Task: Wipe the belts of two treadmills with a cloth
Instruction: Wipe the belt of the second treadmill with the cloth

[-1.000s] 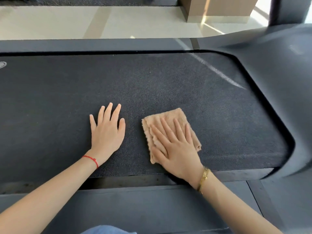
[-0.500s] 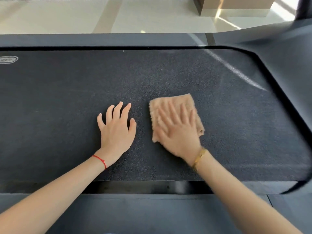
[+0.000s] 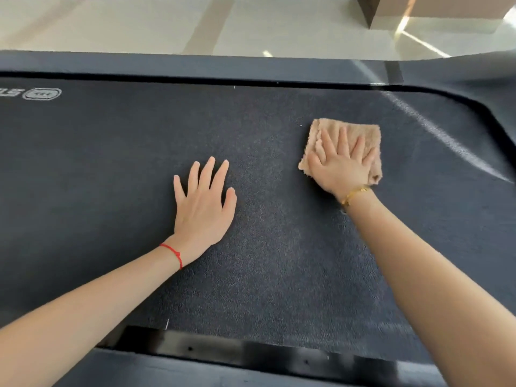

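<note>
A dark textured treadmill belt (image 3: 111, 163) fills most of the view. A folded tan cloth (image 3: 360, 132) lies on it toward the far right. My right hand (image 3: 342, 166) presses flat on the cloth with its fingers spread and straight, covering the cloth's near half. My left hand (image 3: 203, 202) rests flat on the bare belt to the left of the cloth, fingers straight, holding nothing. Only one treadmill shows here.
The treadmill's dark side rail (image 3: 195, 65) runs along the far edge and another rail (image 3: 223, 370) along the near edge. A curved housing (image 3: 497, 88) rises at the right. Pale tiled floor (image 3: 139, 23) and a brown box (image 3: 435, 9) lie beyond.
My right hand has pushed the cloth away from me and to the right across the belt. My left hand has stayed flat on the belt.
</note>
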The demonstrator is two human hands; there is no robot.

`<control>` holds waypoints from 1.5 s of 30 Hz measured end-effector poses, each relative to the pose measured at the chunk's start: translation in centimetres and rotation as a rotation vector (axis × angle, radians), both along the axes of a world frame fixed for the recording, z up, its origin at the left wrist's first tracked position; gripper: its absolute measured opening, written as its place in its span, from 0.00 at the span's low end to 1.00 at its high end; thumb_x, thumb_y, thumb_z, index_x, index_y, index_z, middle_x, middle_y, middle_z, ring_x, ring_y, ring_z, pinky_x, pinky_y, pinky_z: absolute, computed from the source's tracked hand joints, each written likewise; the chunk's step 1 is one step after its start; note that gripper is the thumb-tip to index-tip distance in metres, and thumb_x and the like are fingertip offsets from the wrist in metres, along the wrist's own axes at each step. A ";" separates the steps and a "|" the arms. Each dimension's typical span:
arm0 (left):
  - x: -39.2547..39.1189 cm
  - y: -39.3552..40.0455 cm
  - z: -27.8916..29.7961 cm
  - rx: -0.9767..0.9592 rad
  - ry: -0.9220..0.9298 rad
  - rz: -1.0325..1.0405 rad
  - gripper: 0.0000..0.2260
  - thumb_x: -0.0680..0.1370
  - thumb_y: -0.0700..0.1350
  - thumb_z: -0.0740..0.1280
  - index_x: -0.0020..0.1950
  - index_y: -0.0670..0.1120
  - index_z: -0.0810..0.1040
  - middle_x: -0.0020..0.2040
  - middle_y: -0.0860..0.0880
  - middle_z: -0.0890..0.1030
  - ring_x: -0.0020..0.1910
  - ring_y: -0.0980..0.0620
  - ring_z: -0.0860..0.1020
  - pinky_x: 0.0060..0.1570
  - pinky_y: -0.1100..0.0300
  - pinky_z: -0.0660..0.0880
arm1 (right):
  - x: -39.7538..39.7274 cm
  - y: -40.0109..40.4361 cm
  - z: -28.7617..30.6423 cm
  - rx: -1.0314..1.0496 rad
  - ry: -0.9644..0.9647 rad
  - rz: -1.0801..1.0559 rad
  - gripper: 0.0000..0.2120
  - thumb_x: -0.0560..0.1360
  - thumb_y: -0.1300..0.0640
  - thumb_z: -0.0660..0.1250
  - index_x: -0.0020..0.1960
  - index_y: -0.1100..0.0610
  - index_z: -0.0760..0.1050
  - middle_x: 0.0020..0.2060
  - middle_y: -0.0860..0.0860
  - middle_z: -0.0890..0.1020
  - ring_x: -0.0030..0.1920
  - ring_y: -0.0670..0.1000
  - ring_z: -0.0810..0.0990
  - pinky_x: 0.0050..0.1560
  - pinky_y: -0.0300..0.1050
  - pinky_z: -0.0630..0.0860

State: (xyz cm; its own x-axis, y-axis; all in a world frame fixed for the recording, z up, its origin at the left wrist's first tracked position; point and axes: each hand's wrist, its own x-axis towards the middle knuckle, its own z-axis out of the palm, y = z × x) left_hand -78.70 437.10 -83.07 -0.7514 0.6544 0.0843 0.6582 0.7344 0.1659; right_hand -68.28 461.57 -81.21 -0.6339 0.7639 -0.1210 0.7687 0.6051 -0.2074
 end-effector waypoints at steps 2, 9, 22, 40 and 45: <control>-0.1 0.1 0.0 0.002 0.014 0.002 0.27 0.81 0.57 0.45 0.81 0.54 0.50 0.81 0.51 0.53 0.80 0.47 0.48 0.76 0.36 0.47 | -4.1 -1.6 0.1 0.014 -0.016 0.101 0.30 0.80 0.38 0.43 0.80 0.41 0.40 0.80 0.47 0.40 0.78 0.63 0.36 0.73 0.68 0.33; -0.3 0.0 -0.2 -0.007 0.045 -0.003 0.29 0.80 0.58 0.42 0.81 0.54 0.50 0.81 0.51 0.53 0.80 0.47 0.49 0.76 0.37 0.49 | -9.7 -2.5 0.5 0.021 -0.022 0.408 0.29 0.81 0.37 0.43 0.80 0.40 0.42 0.80 0.45 0.41 0.79 0.60 0.37 0.75 0.63 0.34; -0.8 0.0 -0.2 0.009 0.026 0.016 0.29 0.79 0.58 0.43 0.80 0.55 0.52 0.81 0.52 0.53 0.80 0.49 0.48 0.76 0.36 0.48 | -12.3 -2.7 0.5 -0.037 -0.007 0.332 0.30 0.80 0.36 0.43 0.79 0.40 0.41 0.80 0.46 0.40 0.78 0.62 0.36 0.72 0.66 0.31; -0.2 0.1 -0.1 0.063 -0.018 0.021 0.26 0.82 0.55 0.50 0.80 0.53 0.54 0.81 0.50 0.55 0.80 0.46 0.49 0.76 0.36 0.45 | 9.6 -13.2 0.5 0.065 0.041 0.360 0.29 0.81 0.36 0.46 0.79 0.37 0.41 0.79 0.43 0.40 0.79 0.59 0.36 0.75 0.61 0.31; 0.1 -0.1 0.3 0.053 -0.024 0.015 0.25 0.83 0.54 0.50 0.81 0.53 0.53 0.81 0.50 0.54 0.80 0.46 0.49 0.76 0.37 0.45 | 15.1 -15.3 0.6 0.086 0.033 0.422 0.29 0.79 0.33 0.41 0.77 0.35 0.41 0.78 0.39 0.41 0.79 0.54 0.36 0.77 0.56 0.34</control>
